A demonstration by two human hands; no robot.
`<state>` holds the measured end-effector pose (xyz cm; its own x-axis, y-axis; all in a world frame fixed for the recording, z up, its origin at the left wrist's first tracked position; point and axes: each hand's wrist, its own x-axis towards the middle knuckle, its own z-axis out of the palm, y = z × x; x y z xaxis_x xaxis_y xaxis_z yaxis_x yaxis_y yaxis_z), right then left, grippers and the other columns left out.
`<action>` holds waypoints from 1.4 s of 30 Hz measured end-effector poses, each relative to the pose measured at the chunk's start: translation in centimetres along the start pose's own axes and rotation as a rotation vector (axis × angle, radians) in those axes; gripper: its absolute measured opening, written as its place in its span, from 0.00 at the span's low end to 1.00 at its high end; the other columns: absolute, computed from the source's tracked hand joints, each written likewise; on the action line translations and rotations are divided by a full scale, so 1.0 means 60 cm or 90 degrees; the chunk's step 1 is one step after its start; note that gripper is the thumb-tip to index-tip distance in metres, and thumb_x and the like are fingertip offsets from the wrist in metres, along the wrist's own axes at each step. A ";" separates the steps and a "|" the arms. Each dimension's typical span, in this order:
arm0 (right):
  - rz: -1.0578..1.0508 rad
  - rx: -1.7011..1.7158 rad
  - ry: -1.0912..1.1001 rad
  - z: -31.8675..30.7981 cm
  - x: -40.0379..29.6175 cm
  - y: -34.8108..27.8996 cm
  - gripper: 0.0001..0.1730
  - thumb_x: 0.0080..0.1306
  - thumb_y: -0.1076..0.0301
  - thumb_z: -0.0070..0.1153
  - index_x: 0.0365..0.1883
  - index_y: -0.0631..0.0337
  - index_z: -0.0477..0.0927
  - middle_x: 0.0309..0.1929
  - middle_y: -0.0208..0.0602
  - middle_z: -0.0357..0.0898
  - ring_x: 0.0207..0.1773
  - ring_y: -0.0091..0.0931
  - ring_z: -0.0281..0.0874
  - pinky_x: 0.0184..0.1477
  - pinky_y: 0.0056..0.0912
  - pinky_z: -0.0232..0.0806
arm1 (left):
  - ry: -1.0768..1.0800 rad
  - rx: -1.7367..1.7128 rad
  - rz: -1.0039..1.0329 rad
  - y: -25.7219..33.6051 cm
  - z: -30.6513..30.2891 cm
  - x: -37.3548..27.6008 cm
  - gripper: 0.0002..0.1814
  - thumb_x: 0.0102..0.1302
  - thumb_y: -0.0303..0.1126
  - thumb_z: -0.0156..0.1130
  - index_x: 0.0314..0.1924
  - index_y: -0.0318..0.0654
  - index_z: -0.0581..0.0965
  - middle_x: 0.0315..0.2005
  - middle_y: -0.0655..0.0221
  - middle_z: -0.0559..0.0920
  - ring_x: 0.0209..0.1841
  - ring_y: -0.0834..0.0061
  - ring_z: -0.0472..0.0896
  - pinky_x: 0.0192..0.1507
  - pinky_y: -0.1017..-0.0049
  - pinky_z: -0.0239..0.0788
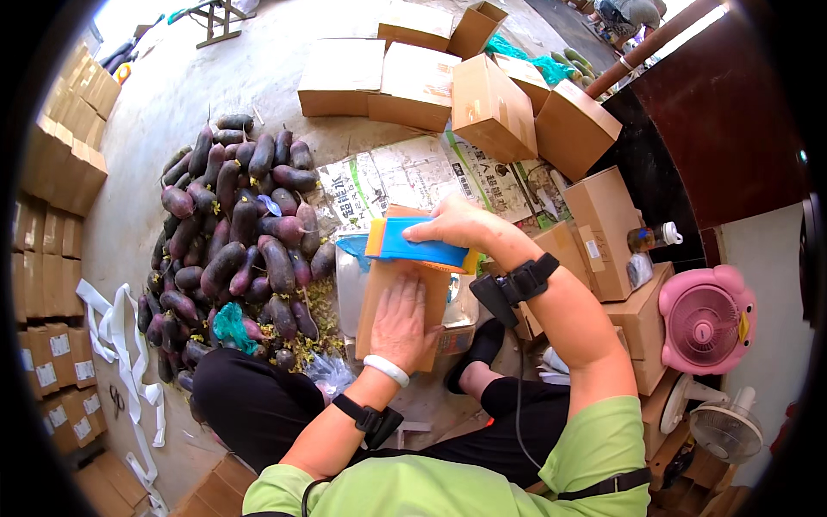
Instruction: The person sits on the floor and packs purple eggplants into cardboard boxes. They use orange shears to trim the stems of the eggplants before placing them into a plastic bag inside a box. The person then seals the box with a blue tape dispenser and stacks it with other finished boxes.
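A blue-and-yellow tape dispenser (423, 242) is gripped in my right hand (452, 223), its thumb resting along the blue side. It sits across the upper part of a narrow brown cardboard box (371, 310). On the near part of that box my left hand (404, 320) lies flat, fingers stretched forward and thumb by the right edge. Under the box is a silvery surface (349, 297), mostly covered, with some blue plastic (355, 248) at its far left. Whether tape is stuck down beneath the dispenser cannot be seen.
A heap of dark purple radishes (226, 258) fills the floor at left. Cardboard boxes (413, 74) stand ahead, and stacked cartons (58, 355) line the left side. To the right are a pink fan (704, 323), a bottle (649, 237) and a white fan (727, 426).
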<state>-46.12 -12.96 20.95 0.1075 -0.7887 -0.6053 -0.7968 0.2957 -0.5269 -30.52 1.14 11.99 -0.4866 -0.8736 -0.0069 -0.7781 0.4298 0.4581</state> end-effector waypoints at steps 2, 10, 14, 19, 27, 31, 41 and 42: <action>-0.014 0.001 0.013 0.004 0.002 0.012 0.37 0.48 0.41 0.63 0.33 0.74 0.82 0.31 0.47 0.81 0.33 0.31 0.79 0.37 0.31 0.69 | -0.011 -0.003 -0.024 0.009 0.005 0.002 0.48 0.53 0.54 0.63 0.67 0.32 0.58 0.68 0.58 0.56 0.72 0.63 0.49 0.70 0.57 0.40; -0.068 -0.038 0.000 0.002 0.003 0.022 0.36 0.49 0.39 0.61 0.32 0.72 0.82 0.30 0.48 0.81 0.33 0.33 0.79 0.37 0.33 0.69 | -0.069 0.140 -0.131 0.046 0.007 0.014 0.50 0.52 0.58 0.61 0.69 0.40 0.55 0.70 0.64 0.52 0.73 0.67 0.46 0.59 0.28 0.37; -0.114 0.021 -0.009 0.000 -0.008 0.063 0.34 0.51 0.41 0.61 0.32 0.71 0.82 0.28 0.46 0.81 0.31 0.30 0.78 0.36 0.32 0.69 | -0.058 0.157 -0.144 0.063 -0.001 0.018 0.42 0.56 0.54 0.58 0.67 0.43 0.59 0.66 0.65 0.57 0.71 0.66 0.51 0.58 0.31 0.42; -0.110 0.113 -0.055 -0.054 -0.081 0.136 0.30 0.53 0.45 0.61 0.30 0.71 0.82 0.24 0.41 0.79 0.28 0.25 0.75 0.34 0.31 0.68 | 0.000 0.186 -0.123 0.054 0.014 0.014 0.43 0.52 0.55 0.60 0.65 0.40 0.64 0.67 0.67 0.59 0.71 0.67 0.51 0.57 0.30 0.41; -0.029 0.177 -0.016 -0.100 -0.180 0.326 0.24 0.54 0.50 0.63 0.27 0.68 0.80 0.21 0.33 0.76 0.26 0.18 0.70 0.29 0.25 0.65 | 0.036 0.192 -0.126 0.055 0.018 0.012 0.41 0.51 0.52 0.62 0.63 0.40 0.67 0.65 0.67 0.62 0.71 0.67 0.53 0.59 0.33 0.41; -0.017 0.145 -0.023 -0.070 -0.147 0.376 0.25 0.54 0.49 0.63 0.27 0.68 0.80 0.21 0.34 0.76 0.26 0.21 0.72 0.30 0.28 0.65 | 0.024 0.208 -0.128 0.059 0.020 0.016 0.42 0.51 0.52 0.62 0.63 0.40 0.66 0.66 0.67 0.62 0.71 0.68 0.53 0.59 0.33 0.42; -0.020 0.067 -0.011 0.029 -0.007 0.340 0.31 0.51 0.40 0.62 0.28 0.65 0.82 0.27 0.48 0.80 0.30 0.34 0.79 0.35 0.37 0.69 | 0.028 0.213 -0.114 0.054 0.029 0.015 0.43 0.50 0.52 0.63 0.64 0.41 0.64 0.65 0.67 0.62 0.71 0.64 0.52 0.59 0.32 0.41; -0.008 0.065 -0.016 0.026 -0.003 0.334 0.31 0.50 0.39 0.62 0.28 0.65 0.82 0.27 0.48 0.80 0.30 0.34 0.79 0.36 0.36 0.69 | 0.029 0.212 -0.109 0.054 0.032 0.015 0.43 0.50 0.52 0.63 0.64 0.41 0.63 0.65 0.68 0.61 0.70 0.64 0.52 0.58 0.31 0.41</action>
<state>-61.15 -6.07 9.56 0.1338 -0.7794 -0.6121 -0.7305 0.3398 -0.5924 -34.22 2.18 11.78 -0.3255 -0.9454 -0.0152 -0.9371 0.3204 0.1389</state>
